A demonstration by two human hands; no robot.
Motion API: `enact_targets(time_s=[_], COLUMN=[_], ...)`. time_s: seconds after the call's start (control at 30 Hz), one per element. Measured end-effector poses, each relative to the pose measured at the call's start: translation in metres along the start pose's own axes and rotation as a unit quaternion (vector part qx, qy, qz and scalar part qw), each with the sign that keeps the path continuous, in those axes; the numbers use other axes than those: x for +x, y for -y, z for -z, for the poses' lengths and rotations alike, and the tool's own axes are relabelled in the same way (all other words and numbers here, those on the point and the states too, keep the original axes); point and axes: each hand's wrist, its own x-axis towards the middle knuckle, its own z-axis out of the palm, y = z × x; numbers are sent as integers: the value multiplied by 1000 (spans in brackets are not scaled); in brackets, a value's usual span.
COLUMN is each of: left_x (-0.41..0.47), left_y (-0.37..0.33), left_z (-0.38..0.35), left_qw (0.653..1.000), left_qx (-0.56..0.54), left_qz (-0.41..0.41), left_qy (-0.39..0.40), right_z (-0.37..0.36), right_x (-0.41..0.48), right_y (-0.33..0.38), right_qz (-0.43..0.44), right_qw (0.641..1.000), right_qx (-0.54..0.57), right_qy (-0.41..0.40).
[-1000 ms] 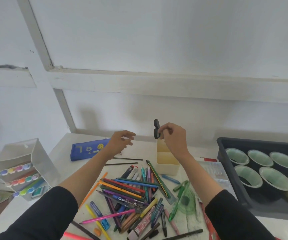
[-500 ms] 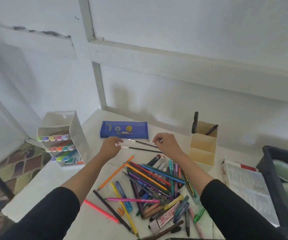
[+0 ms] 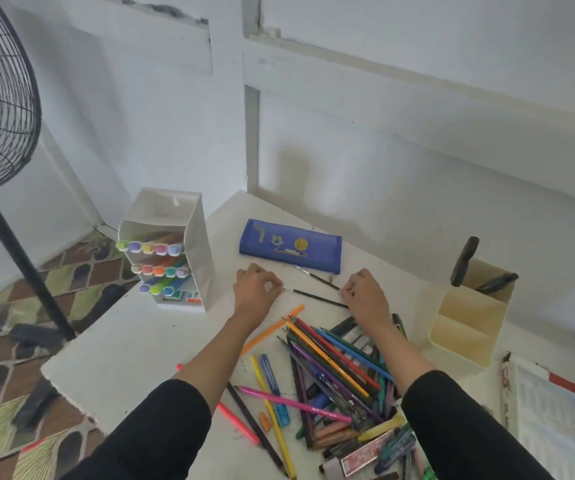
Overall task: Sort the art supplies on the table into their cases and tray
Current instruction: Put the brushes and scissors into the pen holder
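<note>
Head view: collection of the two thin black paintbrushes is proceeding at the far side of the table (image 3: 133, 341). The left hand (image 3: 256, 289) is curling its fingers and pinching the pale tip end of the nearer brush (image 3: 316, 298). The right hand (image 3: 365, 294) is lying curled over the opposite end with its fingertips hidden beneath the knuckles, so whether it is gripping cannot be told. The farther brush (image 3: 318, 278) is lying just beyond, slanting toward the right hand, its bristle end just in front of the blue pencil case (image 3: 291, 245). Both brushes are lying between the hands, apart from the pencil pile (image 3: 331, 368) nearer the person. In my judgement the step is going best when each slim handle is being rolled up onto the fingertips rather than scraped flat, then gathered parallel in one hand with the bristles off the table. The cream holder (image 3: 469, 320), carrying dark tools, is standing to the right, well apart from the hands. The marker case (image 3: 175, 258) is standing to the left. Which container is meant for the brushes is not evident.
</note>
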Motion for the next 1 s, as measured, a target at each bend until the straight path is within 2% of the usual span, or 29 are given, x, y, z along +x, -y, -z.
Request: enact_targets(time_s=[0.13, 0.27, 0.37, 0.5, 0.83, 0.9, 1.0], left_x=[-1, -1, -10, -26, -52, -57, -64], left_y=[0, -11, -26, -58, -119, -131, -153], left_z=[3, 28, 49, 71, 113, 116, 118], left_qw=[1000, 980, 958, 919, 881, 878, 873], left_qx=[3, -191, -286, -393, -463, -467, -469], left_qz=[-5, 19, -1, -26, -87, -95, -135], left_qy=[11, 46, 22, -8, -39, -37, -20], right_z=[2, 9, 19, 31, 82, 92, 108], right_x=[-1, -9, -23, -40, -84, -93, -100], right_y=[2, 9, 23, 41, 34, 26, 10], right_qz=[-1, 19, 63, 42, -8, -16, -19], right_qw=[1000, 996, 977, 944, 878, 867, 871], right_qx=[0, 75, 173, 288, 419, 423, 380], right_qy=[8, -44, -107, -155, -231, -263, -309])
